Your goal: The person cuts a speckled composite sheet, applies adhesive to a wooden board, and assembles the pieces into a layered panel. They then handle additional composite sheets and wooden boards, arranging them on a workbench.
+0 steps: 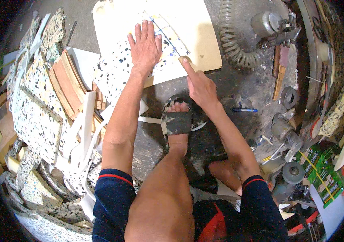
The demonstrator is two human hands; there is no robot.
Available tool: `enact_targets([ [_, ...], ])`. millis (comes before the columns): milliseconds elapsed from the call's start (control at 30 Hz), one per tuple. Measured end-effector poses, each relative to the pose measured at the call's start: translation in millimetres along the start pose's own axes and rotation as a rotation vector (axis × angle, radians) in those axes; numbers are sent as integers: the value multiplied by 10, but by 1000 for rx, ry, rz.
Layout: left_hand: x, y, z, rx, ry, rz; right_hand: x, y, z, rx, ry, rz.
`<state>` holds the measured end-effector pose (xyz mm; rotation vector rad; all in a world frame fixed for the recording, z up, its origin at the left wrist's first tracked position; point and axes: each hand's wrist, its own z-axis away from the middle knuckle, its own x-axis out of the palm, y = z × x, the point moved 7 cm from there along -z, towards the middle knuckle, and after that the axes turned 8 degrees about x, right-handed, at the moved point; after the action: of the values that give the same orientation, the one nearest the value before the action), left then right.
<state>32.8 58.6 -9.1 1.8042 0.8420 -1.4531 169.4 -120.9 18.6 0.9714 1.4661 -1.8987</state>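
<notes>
My left hand [144, 50] lies flat, fingers spread, on a foam sheet [113, 60] speckled black, blue and yellow. The sheet rests on a pale cream board [208, 48]. In my right hand [201, 88] is a knife [164, 34] with a long, thin blade; my fingers are wrapped round it and the index finger is stretched forward along it. The blade slants up and left over the foam, right of my left hand. Most of the handle is hidden in my palm. A thin dark line runs beside the blade.
Speckled foam offcuts [39, 109] and curved wooden pieces [65, 86] heap up on the left. On the right are a coiled air hose [228, 40], a spray gun [273, 30], a blue pen [244, 110], a tape roll [289, 97] and green packets [321, 173]. My sandalled foot [177, 121] stands below the board.
</notes>
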Motion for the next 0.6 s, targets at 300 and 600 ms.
enact_targets([
  [300,-31,-49,2,-14,9,123,-268,532,1202,79,-122,-8],
  [600,-158,-437,179,-178,-17,145,-250,343,815,33,-84,-69],
])
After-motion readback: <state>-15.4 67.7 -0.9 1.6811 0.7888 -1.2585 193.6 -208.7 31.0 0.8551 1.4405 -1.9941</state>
